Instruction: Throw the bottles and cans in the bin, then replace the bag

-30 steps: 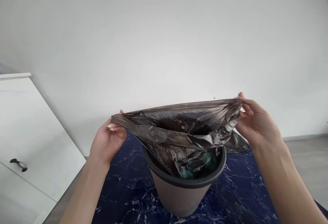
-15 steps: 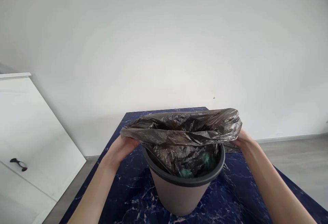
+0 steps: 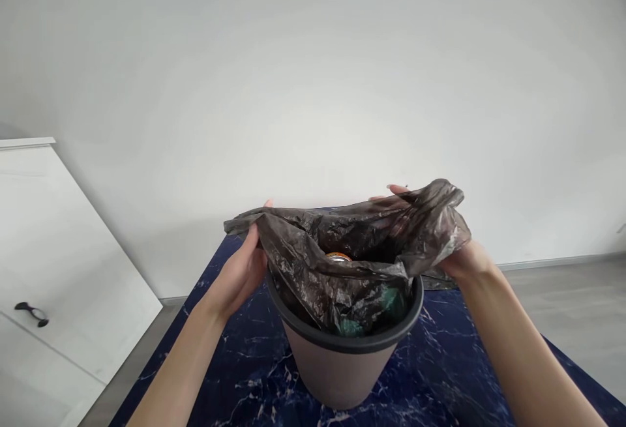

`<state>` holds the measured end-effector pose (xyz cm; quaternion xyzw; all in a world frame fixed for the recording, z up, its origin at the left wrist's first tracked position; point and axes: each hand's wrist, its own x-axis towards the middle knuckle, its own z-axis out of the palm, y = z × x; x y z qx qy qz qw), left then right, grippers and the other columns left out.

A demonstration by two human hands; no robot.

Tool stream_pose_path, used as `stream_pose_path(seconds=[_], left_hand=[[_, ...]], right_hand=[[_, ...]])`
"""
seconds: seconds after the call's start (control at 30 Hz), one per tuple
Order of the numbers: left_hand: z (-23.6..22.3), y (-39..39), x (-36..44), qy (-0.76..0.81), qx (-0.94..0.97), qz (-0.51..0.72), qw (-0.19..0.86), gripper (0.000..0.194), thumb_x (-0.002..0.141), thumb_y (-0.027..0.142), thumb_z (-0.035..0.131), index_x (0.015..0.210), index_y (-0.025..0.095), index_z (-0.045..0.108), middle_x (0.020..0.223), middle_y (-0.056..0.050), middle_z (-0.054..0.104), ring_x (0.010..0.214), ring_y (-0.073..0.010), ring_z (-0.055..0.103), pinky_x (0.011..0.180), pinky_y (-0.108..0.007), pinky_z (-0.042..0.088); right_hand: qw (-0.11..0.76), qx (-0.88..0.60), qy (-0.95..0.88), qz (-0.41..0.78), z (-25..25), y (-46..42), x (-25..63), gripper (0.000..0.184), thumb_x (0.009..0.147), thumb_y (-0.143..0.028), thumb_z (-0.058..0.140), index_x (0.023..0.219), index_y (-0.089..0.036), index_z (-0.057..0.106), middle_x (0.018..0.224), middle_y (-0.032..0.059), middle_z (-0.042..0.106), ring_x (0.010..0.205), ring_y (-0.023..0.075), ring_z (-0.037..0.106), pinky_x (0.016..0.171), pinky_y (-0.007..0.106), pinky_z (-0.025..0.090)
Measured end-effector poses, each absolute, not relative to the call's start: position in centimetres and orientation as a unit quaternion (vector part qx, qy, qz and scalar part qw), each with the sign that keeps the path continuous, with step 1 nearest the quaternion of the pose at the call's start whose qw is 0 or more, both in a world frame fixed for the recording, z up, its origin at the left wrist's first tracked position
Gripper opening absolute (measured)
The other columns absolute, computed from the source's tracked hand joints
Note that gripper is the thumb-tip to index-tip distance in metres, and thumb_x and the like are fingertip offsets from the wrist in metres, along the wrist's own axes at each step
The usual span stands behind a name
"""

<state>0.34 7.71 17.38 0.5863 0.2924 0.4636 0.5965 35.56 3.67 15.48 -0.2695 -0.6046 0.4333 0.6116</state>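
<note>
A round grey-brown bin (image 3: pixel 342 368) with a dark rim stands on a dark blue marbled table (image 3: pixel 235 381). A crumpled black plastic bag (image 3: pixel 352 251) sits inside it, its mouth pulled up above the rim. My left hand (image 3: pixel 242 270) grips the bag's left edge. My right hand (image 3: pixel 440 238) is mostly wrapped in the bag's right side, fingertips showing above it, and holds that edge. An orange-topped can (image 3: pixel 337 257) and something green (image 3: pixel 391 300) show inside the bag.
A white cabinet (image 3: pixel 53 264) with a black handle (image 3: pixel 32 313) stands at the left. A plain white wall is behind the table. Grey floor (image 3: pixel 577 309) lies to the right.
The bag's mouth went down toward the rim and has now lifted a little again. My hands have come closer together, and my right hand is now under the bag's right edge. The can has come into view.
</note>
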Motion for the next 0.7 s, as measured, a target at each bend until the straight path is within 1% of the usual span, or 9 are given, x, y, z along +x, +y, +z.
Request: stream_pose_path(seconds=[0.1, 0.2, 0.27, 0.37, 0.47, 0.53, 0.6, 0.67, 0.7], left_hand=[[18.5, 6.8, 1.7, 0.299, 0.561, 0.511, 0.579, 0.060, 0.107, 0.058, 0.059, 0.164, 0.049, 0.045, 0.174, 0.010, 0.040, 0.167, -0.0319, 0.027, 0.130, -0.048, 0.042], [19.3, 6.2, 2.6, 0.267, 0.524, 0.557, 0.587, 0.053, 0.109, 0.054, 0.057, 0.161, 0.041, 0.053, 0.170, 0.004, 0.049, 0.163, -0.0305, 0.037, 0.130, -0.047, 0.043], [19.9, 5.9, 3.2, 0.251, 0.492, 0.587, 0.592, 0.048, 0.111, 0.050, 0.053, 0.156, 0.034, 0.059, 0.165, -0.001, 0.057, 0.159, -0.0302, 0.045, 0.129, -0.047, 0.045], [20.9, 5.8, 4.2, 0.246, 0.433, 0.618, 0.608, 0.042, 0.114, 0.039, 0.045, 0.146, 0.024, 0.067, 0.154, -0.006, 0.067, 0.148, -0.0281, 0.059, 0.124, -0.046, 0.050], [21.8, 6.1, 5.0, 0.246, 0.368, 0.642, 0.627, 0.040, 0.116, 0.030, 0.037, 0.130, 0.017, 0.073, 0.141, -0.010, 0.075, 0.132, -0.0244, 0.071, 0.118, -0.041, 0.056], [22.2, 6.4, 5.3, 0.238, 0.322, 0.655, 0.640, 0.037, 0.116, 0.026, 0.038, 0.118, 0.015, 0.073, 0.130, -0.011, 0.079, 0.122, -0.0237, 0.076, 0.113, -0.039, 0.059], [22.4, 6.6, 5.4, 0.217, 0.288, 0.656, 0.663, 0.030, 0.115, 0.024, 0.042, 0.107, 0.015, 0.070, 0.113, -0.009, 0.080, 0.113, -0.0239, 0.078, 0.105, -0.039, 0.064], [22.5, 6.6, 5.3, 0.183, 0.281, 0.647, 0.685, 0.029, 0.115, 0.023, 0.042, 0.099, 0.016, 0.066, 0.086, -0.004, 0.073, 0.093, -0.0199, 0.079, 0.096, -0.038, 0.066], [22.6, 6.6, 5.2, 0.167, 0.290, 0.642, 0.690, 0.031, 0.115, 0.021, 0.040, 0.096, 0.016, 0.064, 0.074, 0.000, 0.063, 0.078, -0.0155, 0.075, 0.091, -0.035, 0.066]], right_hand=[[0.657, -0.277, -0.569, 0.411, 16.5, 3.1, 34.6, 0.038, 0.104, -0.061, 0.057, 0.134, -0.042, 0.071, 0.150, 0.0013, 0.069, 0.144, 0.0313, 0.062, 0.121, 0.055, 0.051], [0.693, -0.325, -0.521, 0.377, 17.9, 2.5, 33.7, 0.035, 0.106, -0.060, 0.053, 0.127, -0.040, 0.073, 0.142, 0.0008, 0.074, 0.144, 0.0298, 0.061, 0.121, 0.056, 0.051], [0.714, -0.340, -0.482, 0.377, 18.6, 2.3, 33.5, 0.032, 0.104, -0.059, 0.057, 0.121, -0.039, 0.074, 0.138, 0.0003, 0.076, 0.145, 0.0294, 0.061, 0.120, 0.055, 0.052], [0.750, -0.313, -0.417, 0.406, 19.0, 2.6, 33.8, 0.017, 0.099, -0.049, 0.066, 0.104, -0.035, 0.075, 0.132, -0.0006, 0.078, 0.144, 0.0263, 0.062, 0.122, 0.046, 0.052], [0.777, -0.264, -0.380, 0.427, 18.8, 3.3, 34.5, 0.008, 0.095, -0.039, 0.072, 0.093, -0.031, 0.071, 0.115, 0.0007, 0.079, 0.139, 0.0233, 0.065, 0.121, 0.040, 0.052], [0.784, -0.243, -0.375, 0.431, 18.6, 3.5, 34.9, 0.007, 0.092, -0.033, 0.075, 0.092, -0.030, 0.069, 0.089, -0.0008, 0.072, 0.120, 0.0201, 0.073, 0.116, 0.039, 0.054], [0.778, -0.233, -0.383, 0.440, 18.6, 3.3, 35.0, 0.009, 0.090, -0.026, 0.075, 0.094, -0.029, 0.068, 0.067, -0.0068, 0.053, 0.081, 0.0138, 0.071, 0.106, 0.037, 0.058], [0.765, -0.230, -0.400, 0.448, 18.8, 2.9, 34.8, 0.010, 0.090, -0.022, 0.074, 0.094, -0.028, 0.067, 0.062, -0.0109, 0.033, 0.051, 0.0087, 0.043, 0.084, 0.031, 0.060], [0.762, -0.227, -0.406, 0.449, 19.0, 2.6, 34.6, 0.011, 0.091, -0.022, 0.075, 0.093, -0.027, 0.066, 0.062, -0.0113, 0.027, 0.048, 0.0085, 0.028, 0.070, 0.027, 0.057]])
